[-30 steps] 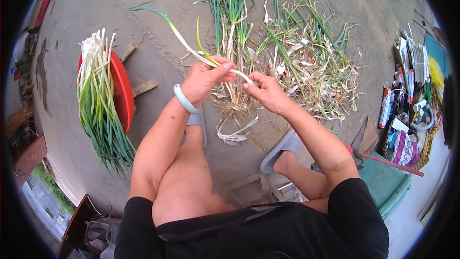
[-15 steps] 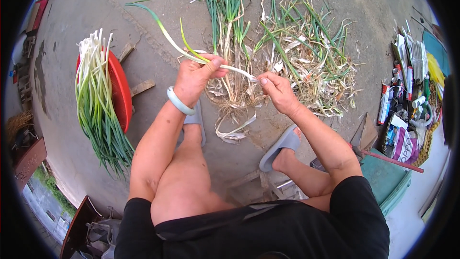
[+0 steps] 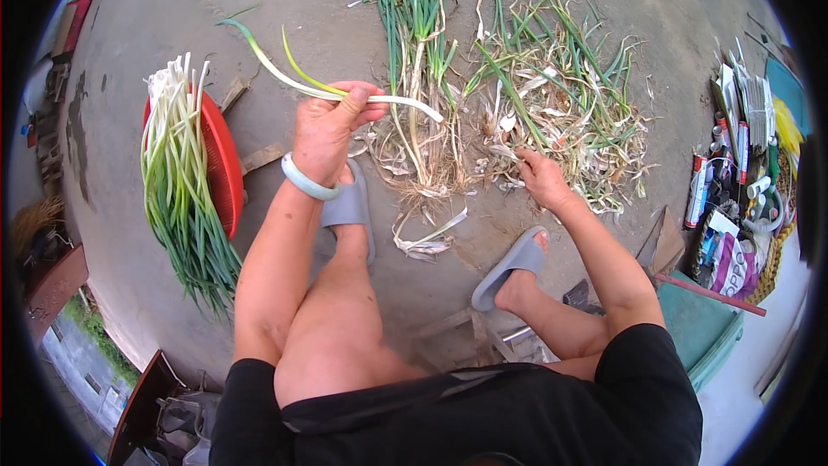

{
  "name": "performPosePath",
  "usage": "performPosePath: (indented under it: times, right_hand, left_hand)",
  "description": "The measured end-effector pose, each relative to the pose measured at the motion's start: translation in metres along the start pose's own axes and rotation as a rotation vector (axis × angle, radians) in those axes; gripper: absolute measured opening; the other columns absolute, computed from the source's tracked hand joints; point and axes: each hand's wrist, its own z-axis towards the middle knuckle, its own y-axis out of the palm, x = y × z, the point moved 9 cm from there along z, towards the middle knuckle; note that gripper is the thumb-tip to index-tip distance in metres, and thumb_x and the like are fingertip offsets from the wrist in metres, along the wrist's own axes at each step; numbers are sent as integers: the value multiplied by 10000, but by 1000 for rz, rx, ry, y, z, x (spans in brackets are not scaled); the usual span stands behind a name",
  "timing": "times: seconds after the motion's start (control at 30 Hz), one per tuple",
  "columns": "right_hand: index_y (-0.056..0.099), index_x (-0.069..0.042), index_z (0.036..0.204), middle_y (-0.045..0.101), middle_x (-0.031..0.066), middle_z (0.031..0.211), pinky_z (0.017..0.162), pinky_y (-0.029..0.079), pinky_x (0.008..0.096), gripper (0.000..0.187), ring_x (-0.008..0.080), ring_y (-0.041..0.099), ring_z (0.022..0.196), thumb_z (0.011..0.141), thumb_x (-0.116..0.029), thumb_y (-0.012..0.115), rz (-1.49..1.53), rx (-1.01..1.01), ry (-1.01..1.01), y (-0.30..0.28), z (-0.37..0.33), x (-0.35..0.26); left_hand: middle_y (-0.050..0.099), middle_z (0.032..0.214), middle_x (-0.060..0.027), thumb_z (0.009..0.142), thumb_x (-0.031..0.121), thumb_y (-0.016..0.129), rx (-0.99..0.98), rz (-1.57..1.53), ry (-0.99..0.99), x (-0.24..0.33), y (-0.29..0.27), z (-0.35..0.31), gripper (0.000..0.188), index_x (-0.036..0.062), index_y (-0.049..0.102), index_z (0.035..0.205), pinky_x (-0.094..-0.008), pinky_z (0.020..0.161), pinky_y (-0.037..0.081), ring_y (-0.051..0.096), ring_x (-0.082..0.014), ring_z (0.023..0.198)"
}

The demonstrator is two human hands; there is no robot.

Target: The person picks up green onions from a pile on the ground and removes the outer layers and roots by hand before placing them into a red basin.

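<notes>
My left hand, with a pale green bangle on the wrist, grips a cleaned green onion whose white end sticks out to the right and green leaves trail up to the left. My right hand is low over the heap of peelings and trimmed leaves, fingers curled on some scraps. Between the two hands lies a bunch of uncleaned green onions with rooty ends toward me.
A red basin at the left carries a stack of cleaned green onions. My feet in grey slippers rest on the concrete floor. Bottles, packets and clutter line the right side beside a green box.
My right hand let go of the onion's white end and dropped to the peelings heap. My left hand kept the onion and lifted it slightly leftward.
</notes>
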Motion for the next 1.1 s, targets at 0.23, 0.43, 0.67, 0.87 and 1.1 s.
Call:
performPosePath:
  times: [0.23, 0.43, 0.67, 0.87, 1.1]
  right_hand:
    - [464, 7, 1144, 581, 112, 934, 775, 452, 346, 378, 234, 561, 838, 800, -117, 562, 294, 129, -205, -44, 29, -90]
    - [492, 5, 1027, 588, 77, 856, 645, 472, 235, 232, 107, 565, 738, 829, -98, 556, 1098, -104, -48, -8, 32, -130]
    - [507, -17, 896, 575, 46, 758, 554, 449, 214, 60, 91, 551, 622, 840, -36, 501, 1174, 0, 50, 8, 32, -121]
    - [501, -28, 757, 528, 9, 616, 481, 408, 202, 34, 55, 481, 514, 741, -7, 523, 1079, 169, 95, -3, 35, -89]
    - [502, -47, 759, 539, 49, 668, 460, 385, 200, 72, 94, 502, 550, 748, 24, 506, 1629, 126, 192, -6, 37, -87]
  left_hand:
    - [618, 905, -142, 853, 135, 561, 45, 38, -28, -6, 1, -4, 197, -38, 580, 946, -269, 736, 517, 616, -185, 800]
    - [612, 906, -134, 848, 132, 569, -7, 16, -44, -18, 15, -2, 199, -37, 581, 951, -271, 749, 514, 613, -185, 811]
    - [597, 916, -101, 847, 166, 576, -32, 12, -53, -18, 14, -7, 211, -18, 578, 953, -269, 744, 506, 602, -178, 844]
    - [603, 893, -77, 859, 167, 562, 89, 90, -44, -11, -8, -8, 179, 10, 574, 943, -233, 641, 461, 572, -128, 732]
    - [605, 866, -81, 855, 120, 558, 60, -17, -21, -3, -3, -2, 142, 5, 567, 938, -238, 665, 481, 583, -130, 724]
